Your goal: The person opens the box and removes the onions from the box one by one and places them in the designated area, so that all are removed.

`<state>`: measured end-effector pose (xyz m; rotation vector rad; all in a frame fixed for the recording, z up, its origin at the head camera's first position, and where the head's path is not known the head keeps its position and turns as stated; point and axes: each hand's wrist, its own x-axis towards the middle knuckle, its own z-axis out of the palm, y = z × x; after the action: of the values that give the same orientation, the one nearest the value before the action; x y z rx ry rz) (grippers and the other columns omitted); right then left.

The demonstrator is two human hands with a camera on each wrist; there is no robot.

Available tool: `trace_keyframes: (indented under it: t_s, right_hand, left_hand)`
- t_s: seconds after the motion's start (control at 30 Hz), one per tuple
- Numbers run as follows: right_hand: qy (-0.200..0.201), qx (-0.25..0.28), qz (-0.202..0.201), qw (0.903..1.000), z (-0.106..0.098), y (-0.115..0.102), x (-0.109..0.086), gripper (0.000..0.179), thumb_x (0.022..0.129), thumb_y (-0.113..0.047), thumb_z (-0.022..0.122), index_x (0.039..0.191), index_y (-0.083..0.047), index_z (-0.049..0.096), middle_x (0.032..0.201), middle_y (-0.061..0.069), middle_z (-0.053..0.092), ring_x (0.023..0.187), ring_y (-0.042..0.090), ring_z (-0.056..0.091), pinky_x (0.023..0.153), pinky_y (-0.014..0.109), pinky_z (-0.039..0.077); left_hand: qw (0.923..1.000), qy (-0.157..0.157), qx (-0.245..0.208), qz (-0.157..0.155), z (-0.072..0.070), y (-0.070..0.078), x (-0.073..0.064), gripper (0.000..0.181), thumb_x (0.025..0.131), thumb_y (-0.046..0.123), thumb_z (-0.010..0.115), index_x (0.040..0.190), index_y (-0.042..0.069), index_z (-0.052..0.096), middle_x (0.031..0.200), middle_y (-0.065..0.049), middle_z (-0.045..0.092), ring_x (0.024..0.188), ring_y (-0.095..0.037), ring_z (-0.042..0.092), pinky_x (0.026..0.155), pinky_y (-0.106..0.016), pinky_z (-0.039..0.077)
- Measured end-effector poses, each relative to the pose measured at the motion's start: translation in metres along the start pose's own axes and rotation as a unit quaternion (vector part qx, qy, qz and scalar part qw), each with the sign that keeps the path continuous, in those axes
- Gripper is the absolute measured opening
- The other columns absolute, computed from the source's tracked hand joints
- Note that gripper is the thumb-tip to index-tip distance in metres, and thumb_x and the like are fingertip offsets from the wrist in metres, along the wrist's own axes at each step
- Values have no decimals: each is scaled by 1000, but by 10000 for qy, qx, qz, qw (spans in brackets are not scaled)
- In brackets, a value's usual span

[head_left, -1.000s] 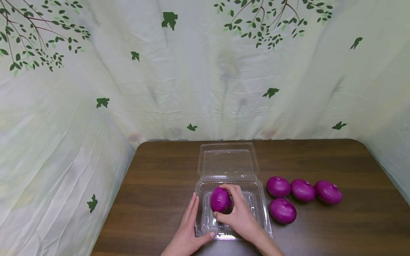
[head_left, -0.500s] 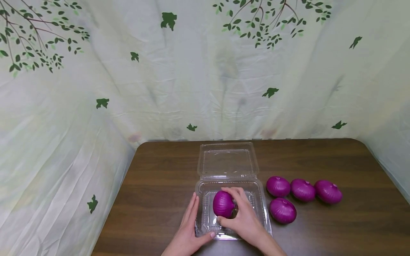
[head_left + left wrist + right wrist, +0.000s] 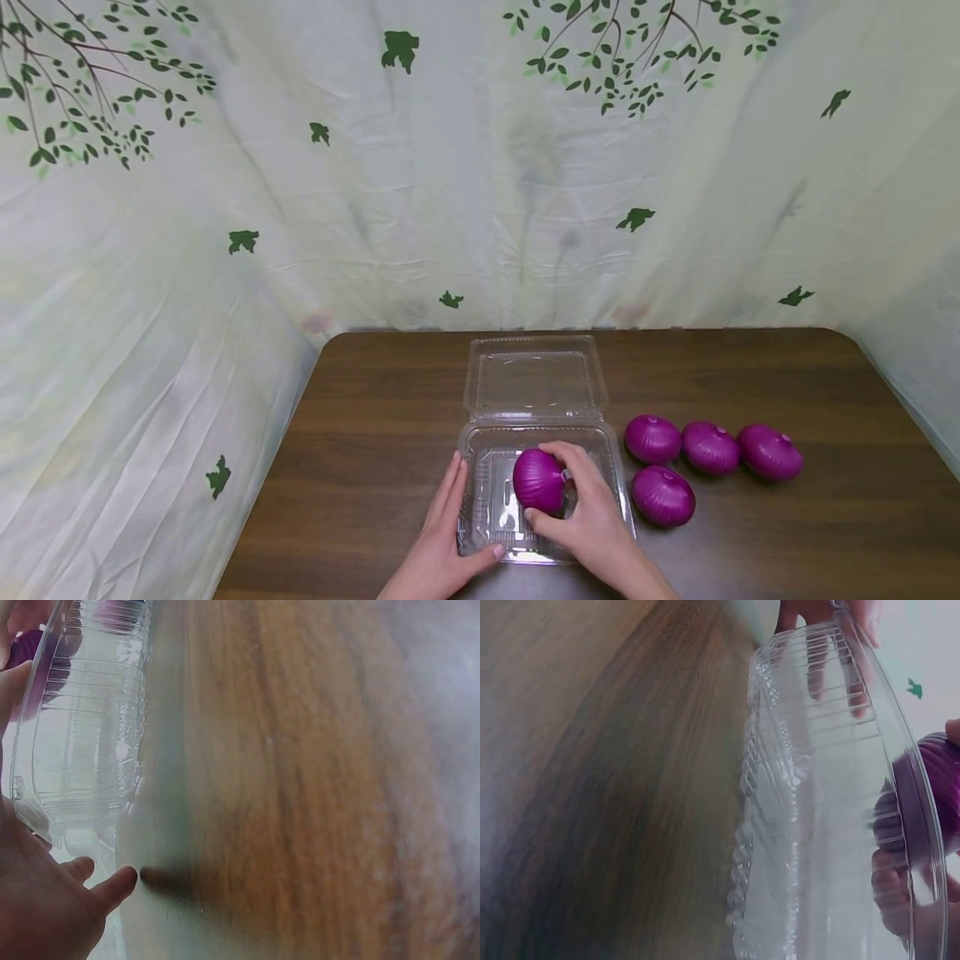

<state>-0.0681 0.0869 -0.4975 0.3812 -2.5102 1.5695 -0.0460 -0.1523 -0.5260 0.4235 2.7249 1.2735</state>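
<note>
A clear plastic clamshell container (image 3: pixel 480 533) lies with its lid (image 3: pixel 536 379) folded back on the wooden table. My right hand (image 3: pixel 596 521) grips a red onion (image 3: pixel 537 483) between thumb and fingers over the container's base, the onion's stem end facing right toward the palm. In the right wrist view, that onion (image 3: pixel 939 780) shows at the rim's level, partly seen through the clear wall. Along the base's left side lie the straight fingers of my left hand (image 3: pixel 442 537), its thumb reaching to the front edge. The left wrist view shows this hand (image 3: pixel 45 892) at the container's corner.
Several red onions (image 3: pixel 663 496) sit grouped on the table (image 3: pixel 375 417) right of the container, one nearer the front than the others. A pale curtain (image 3: pixel 480 167) with printed leaves hangs behind and to the left of the table.
My right hand has shifted right and slightly toward me with the onion, which now sits nearer the middle of the base. My left hand keeps its place on the container.
</note>
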Motion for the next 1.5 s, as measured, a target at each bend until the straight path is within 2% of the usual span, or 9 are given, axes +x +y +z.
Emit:
trace_keyframes:
  t_s: [0.13, 0.4, 0.6, 0.7, 0.8, 1.03, 1.23, 1.4, 1.5]
  right_hand:
    - [108, -132, -192, 9997, -5, 2, -4, 80, 64, -20, 90, 135, -30, 53, 131, -11, 51, 109, 11, 52, 84, 34, 53]
    - [271, -144, -147, 9994, -17, 4, -11, 76, 71, -25, 89, 137, -29, 52, 134, -8, 51, 113, 14, 54, 86, 38, 54]
    - [345, -103, 184, 9992, -27, 4, -19, 80, 71, -23, 90, 139, -36, 50, 138, -12, 48, 118, 12, 52, 89, 43, 53]
    - [346, -103, 333, 9988, -31, 5, -22, 81, 70, -22, 90, 139, -38, 50, 138, -16, 47, 115, 9, 53, 87, 39, 53]
    - [324, -136, 287, 9990, -35, 6, -24, 82, 70, -21, 90, 140, -36, 49, 137, -16, 47, 111, 9, 55, 84, 34, 53]
    - [369, -138, -15, 9992, -44, 4, -27, 81, 74, -20, 88, 143, -29, 47, 140, -9, 46, 115, 11, 53, 87, 30, 52]
    - [609, 8, 73, 9981, -54, 2, -30, 81, 72, -15, 89, 142, -25, 49, 140, -8, 47, 117, 9, 52, 93, 26, 49]
    - [721, 336, -117, 9968, -64, 6, -31, 83, 72, -5, 88, 144, -15, 48, 139, 1, 47, 113, 10, 52, 89, 21, 50]
    - [790, 305, -197, 9962, -71, 8, -32, 85, 70, -1, 87, 144, -12, 47, 139, 4, 47, 112, 10, 52, 87, 20, 51]
  left_hand:
    - [9999, 50, 12, 140, 1, -1, -1, 114, 77, 55, 78, 160, 18, 9, 165, 3, 0, 147, -31, 13, 107, -63, 28]
    - [9999, 37, 13, 135, -1, 1, 1, 114, 77, 58, 76, 160, 19, 8, 165, 4, 0, 147, -30, 11, 108, -62, 26]
    - [10000, 13, 15, 89, -1, 2, 0, 115, 77, 53, 78, 160, 18, 8, 165, 3, -1, 147, -30, 10, 108, -63, 25]
    - [10000, 22, 13, 70, 0, 1, -1, 115, 76, 51, 80, 160, 19, 8, 165, 4, -1, 147, -29, 9, 108, -63, 25]
    - [10000, 39, -12, 72, 0, 0, -2, 116, 75, 50, 81, 160, 19, 8, 165, 5, -1, 147, -28, 8, 108, -63, 24]
    - [10000, 21, -9, 44, -1, -1, -2, 116, 76, 53, 79, 160, 19, 7, 165, 4, -2, 147, -30, 9, 107, -66, 25]
    - [10000, -13, 6, 61, -1, 0, 0, 116, 77, 53, 79, 160, 18, 6, 165, 4, -4, 147, -31, 9, 106, -67, 26]
    - [10000, -51, -25, -15, -1, 0, 0, 116, 76, 54, 78, 160, 21, 6, 165, 7, -4, 147, -27, 7, 107, -66, 25]
    - [10000, -35, -28, 8, 0, 0, 0, 116, 76, 54, 79, 160, 20, 6, 165, 5, -4, 147, -28, 8, 106, -67, 26]
